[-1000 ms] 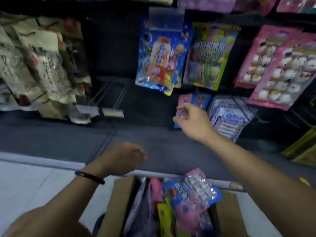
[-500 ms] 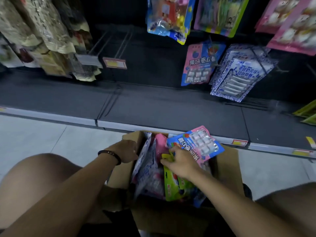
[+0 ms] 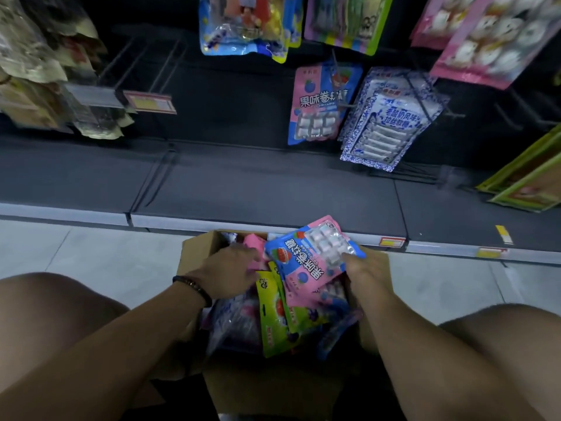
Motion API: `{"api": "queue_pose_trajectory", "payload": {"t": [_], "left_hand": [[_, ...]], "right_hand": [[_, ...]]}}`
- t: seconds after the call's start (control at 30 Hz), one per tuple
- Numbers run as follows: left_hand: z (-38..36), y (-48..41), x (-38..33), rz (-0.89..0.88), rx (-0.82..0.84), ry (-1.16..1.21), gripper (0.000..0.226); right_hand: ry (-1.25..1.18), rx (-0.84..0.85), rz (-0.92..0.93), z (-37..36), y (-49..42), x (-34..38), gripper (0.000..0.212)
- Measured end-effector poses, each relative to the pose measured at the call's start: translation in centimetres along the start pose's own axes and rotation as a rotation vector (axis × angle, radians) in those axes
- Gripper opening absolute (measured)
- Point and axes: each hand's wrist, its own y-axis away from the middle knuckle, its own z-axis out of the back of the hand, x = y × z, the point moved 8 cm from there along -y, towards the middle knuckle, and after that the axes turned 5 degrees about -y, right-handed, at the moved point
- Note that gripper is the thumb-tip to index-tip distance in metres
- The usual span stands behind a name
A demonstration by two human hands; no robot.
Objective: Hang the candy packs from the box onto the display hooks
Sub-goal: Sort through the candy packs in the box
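Observation:
A cardboard box (image 3: 273, 387) sits on the floor between my knees, stuffed with several candy packs. My right hand (image 3: 362, 268) grips a blue-and-pink candy pack (image 3: 309, 256) by its right edge and holds it over the box. My left hand (image 3: 227, 273) reaches into the box's left side, fingers stretched onto a pink pack (image 3: 255, 247). A green-and-yellow pack (image 3: 277, 314) stands upright in the box. One matching blue-and-pink pack (image 3: 318, 104) hangs on a display hook (image 3: 338, 71) above the bottom shelf.
Blue-and-white packs (image 3: 388, 120) hang right of the matching pack. Pink packs (image 3: 482, 38) hang upper right, beige bags (image 3: 39, 71) upper left. Bare hooks with a price tag (image 3: 150, 101) jut out at the left. The dark bottom shelf (image 3: 243, 189) lies ahead of the box.
My right hand came down from the hung pack to the box and took hold of the blue-and-pink pack. My left hand moved from the box's edge in among the packs. The view tilted down.

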Motion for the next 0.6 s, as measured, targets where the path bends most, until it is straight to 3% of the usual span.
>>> {"api": "queue_pose_trajectory", "payload": {"t": [0.1,0.37,0.47,0.6], "left_hand": [[-0.7,-1.2,-1.9,-0.046,0.018,-0.008,0.042],[-2.4,-4.0,-3.0,-0.050,0.090,-0.059,0.039],[-3.4,-4.5,-2.1,-0.003,0.108,-0.045,0.040],[-5.0,-5.4,-0.6,0.052,0.119,0.075,0.048]], "right_hand": [[-0.242,0.115,-0.236,-1.3,-1.9,-3.2,0.026],[-0.381,0.206,-0.518,-5.7,-5.0,-5.8,0.020],[-0.471,0.255,-0.526,-7.7,-6.2,-6.5,0.010],[-0.623,0.291,-0.484,-9.1,-6.5,-5.1,0.013]]}}
